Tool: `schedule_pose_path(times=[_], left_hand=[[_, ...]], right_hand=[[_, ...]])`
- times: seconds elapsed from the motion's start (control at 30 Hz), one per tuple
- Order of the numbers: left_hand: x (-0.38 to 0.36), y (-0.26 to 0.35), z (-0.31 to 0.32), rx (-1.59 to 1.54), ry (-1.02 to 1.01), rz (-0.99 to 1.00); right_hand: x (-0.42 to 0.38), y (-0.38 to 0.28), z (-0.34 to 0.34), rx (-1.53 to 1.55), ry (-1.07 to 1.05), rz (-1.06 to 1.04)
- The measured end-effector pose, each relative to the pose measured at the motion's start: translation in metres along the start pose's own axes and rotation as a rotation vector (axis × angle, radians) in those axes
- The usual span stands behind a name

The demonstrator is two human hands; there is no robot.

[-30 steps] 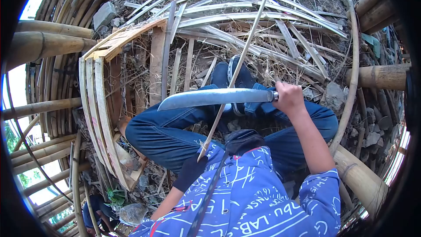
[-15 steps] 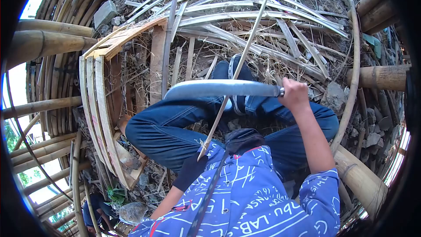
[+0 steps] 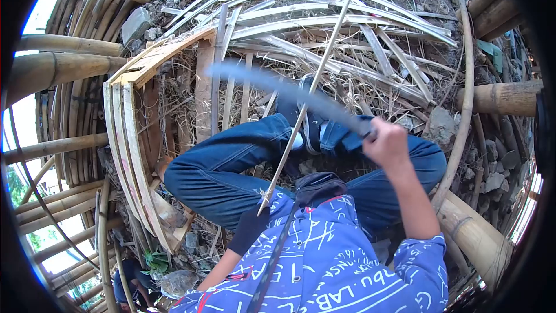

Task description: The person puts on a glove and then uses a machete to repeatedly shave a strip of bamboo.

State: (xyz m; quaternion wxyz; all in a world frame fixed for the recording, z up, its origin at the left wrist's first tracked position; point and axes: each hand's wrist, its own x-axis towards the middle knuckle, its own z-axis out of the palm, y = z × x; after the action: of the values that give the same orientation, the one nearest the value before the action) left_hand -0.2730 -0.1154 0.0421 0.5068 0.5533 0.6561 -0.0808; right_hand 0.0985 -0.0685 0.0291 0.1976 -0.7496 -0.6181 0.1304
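Observation:
My right hand (image 3: 387, 142) is closed round the handle of a long machete (image 3: 289, 94), whose blade is blurred and slants up to the left over my feet. A thin bamboo strip (image 3: 325, 58) runs from the top of the view down to my lap, across the blade's line. Its lower end is held in my left hand (image 3: 252, 226), which wears a dark glove and rests against my thigh. Whether blade and strip touch cannot be made out.
Split bamboo strips (image 3: 289, 21) lie on the ground ahead. A wooden crate-like frame (image 3: 130, 139) stands at left. Thick bamboo poles (image 3: 509, 99) are on both sides, a grey stone (image 3: 136, 25) at upper left. Another person (image 3: 132, 283) is at lower left.
The machete's tip has swung upward from a nearly level position, and my right hand has moved slightly down. My left hand has shifted slightly with the strip.

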Motion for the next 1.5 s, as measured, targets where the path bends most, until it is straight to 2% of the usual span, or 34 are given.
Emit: schedule_pose_path(times=[0.13, 0.17, 0.3, 0.4, 0.5, 0.63, 0.7, 0.83, 0.93, 1.0, 1.07, 1.2, 1.3, 1.5], left_hand=[[-0.001, 0.010, -0.001, -0.001, 0.013, -0.008], [0.000, 0.006, 0.000, 0.009, 0.010, -0.005], [0.006, -0.004, 0.004, 0.060, -0.009, -0.014], [0.004, 0.003, 0.003, 0.047, -0.019, -0.035], [0.003, 0.001, 0.003, 0.030, -0.026, -0.046], [0.006, 0.003, 0.000, 0.031, -0.083, -0.105], [0.004, 0.004, 0.000, 0.037, -0.085, -0.071], [0.004, 0.006, -0.001, 0.036, -0.078, -0.025], [0.006, 0.001, 0.001, 0.013, -0.044, -0.028], [0.005, 0.003, 0.001, 0.011, -0.029, -0.023], [0.006, 0.004, 0.001, 0.009, -0.010, -0.019], [0.013, 0.001, 0.005, 0.121, -0.031, -0.056], [0.011, -0.001, 0.005, 0.150, -0.013, -0.059], [0.009, 0.005, 0.001, 0.172, -0.073, -0.100]], right_hand=[[-0.017, -0.044, 0.034, 0.071, -0.140, -0.183], [-0.016, -0.051, 0.035, 0.033, -0.200, -0.201], [-0.006, -0.046, 0.053, -0.077, -0.204, -0.206], [0.004, -0.031, 0.055, -0.098, -0.239, -0.139], [0.026, -0.009, 0.049, -0.186, -0.159, -0.016], [0.052, 0.033, 0.040, -0.274, -0.093, 0.031], [0.061, 0.045, 0.031, -0.343, -0.073, 0.124], [0.069, 0.062, 0.026, -0.284, -0.025, 0.147], [0.056, 0.041, 0.030, -0.140, 0.007, 0.164], [0.036, 0.015, 0.032, 0.006, -0.010, 0.129], [0.011, -0.017, 0.029, 0.105, -0.051, 0.001], [-0.025, -0.058, 0.037, 0.182, -0.253, -0.139], [-0.030, -0.063, 0.046, 0.078, -0.335, -0.178], [-0.019, -0.043, 0.066, -0.011, -0.270, -0.258]])
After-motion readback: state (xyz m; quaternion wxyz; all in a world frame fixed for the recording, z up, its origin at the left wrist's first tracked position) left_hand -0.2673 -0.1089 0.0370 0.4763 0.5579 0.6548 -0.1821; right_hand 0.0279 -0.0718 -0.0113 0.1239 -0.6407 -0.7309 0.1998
